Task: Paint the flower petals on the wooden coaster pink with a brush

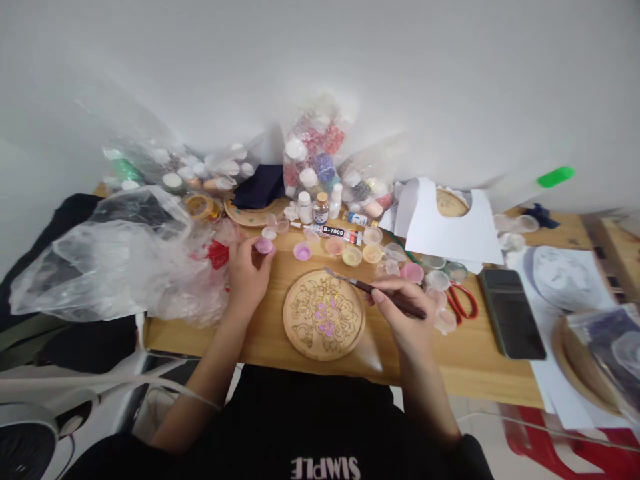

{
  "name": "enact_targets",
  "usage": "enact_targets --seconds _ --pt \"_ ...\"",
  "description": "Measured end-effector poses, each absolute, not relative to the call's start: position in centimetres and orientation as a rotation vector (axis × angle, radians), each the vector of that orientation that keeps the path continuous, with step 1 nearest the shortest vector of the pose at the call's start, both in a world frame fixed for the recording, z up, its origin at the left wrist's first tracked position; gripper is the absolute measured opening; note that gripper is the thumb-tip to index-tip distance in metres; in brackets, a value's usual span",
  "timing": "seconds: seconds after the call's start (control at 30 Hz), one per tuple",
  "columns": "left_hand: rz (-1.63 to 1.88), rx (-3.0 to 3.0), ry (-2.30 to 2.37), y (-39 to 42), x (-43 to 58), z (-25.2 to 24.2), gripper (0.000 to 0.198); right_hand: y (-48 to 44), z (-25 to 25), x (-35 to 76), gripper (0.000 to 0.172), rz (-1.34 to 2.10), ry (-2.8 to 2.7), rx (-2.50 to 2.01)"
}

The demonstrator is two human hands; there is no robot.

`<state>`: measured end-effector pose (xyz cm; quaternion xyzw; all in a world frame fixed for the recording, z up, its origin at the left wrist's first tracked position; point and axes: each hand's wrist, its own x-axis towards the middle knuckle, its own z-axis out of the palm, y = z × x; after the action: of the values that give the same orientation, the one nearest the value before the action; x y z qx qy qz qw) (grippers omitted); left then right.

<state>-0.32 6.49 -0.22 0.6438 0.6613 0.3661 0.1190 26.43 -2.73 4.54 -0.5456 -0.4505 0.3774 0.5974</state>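
Observation:
My left hand (249,277) grips a small plastic cup (264,246) with pinkish-purple material in it, left of the round wooden board. My right hand (409,312) is closed around the dark handle of a palette knife (365,287). The knife's thin metal blade points left, over the upper part of the wooden board (293,331); whether it touches the surface I cannot tell. Gold lines draw a flower pattern on the board, and several petals (326,328) near the middle are filled with purple. Just beyond the board stands an open cup of purple (303,251).
More small cups (372,254) line the table behind the board, beside a B-7000 glue tube (334,232) and bottles (321,208). Red-handled scissors (463,303) and a phone (513,313) lie right. Clear plastic bags (115,260) crowd the left; filled bags (320,150) stand against the wall.

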Motion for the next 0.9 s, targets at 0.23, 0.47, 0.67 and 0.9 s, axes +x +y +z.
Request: enact_targets --seconds 0.23,0.47,0.67,0.9 --pt "1.146 1.94 1.999 6.9 -0.3 -0.7 0.043 -2.9 4.7 26.4 0.004 0.863 -1.027 -1.277" --pt "1.046 2.341 1.746 4.1 1.7 2.6 0.025 -4.3 4.3 27.6 0.002 0.842 -1.013 -1.282" --pt "0.839 2.089 1.578 5.5 3.4 1.2 0.043 -4.8 4.1 28.0 0.001 0.837 -1.026 -1.288" --pt "0.884 2.023 1.597 6.1 4.2 0.3 0.033 -5.0 4.2 28.1 0.003 0.827 -1.019 -1.265"
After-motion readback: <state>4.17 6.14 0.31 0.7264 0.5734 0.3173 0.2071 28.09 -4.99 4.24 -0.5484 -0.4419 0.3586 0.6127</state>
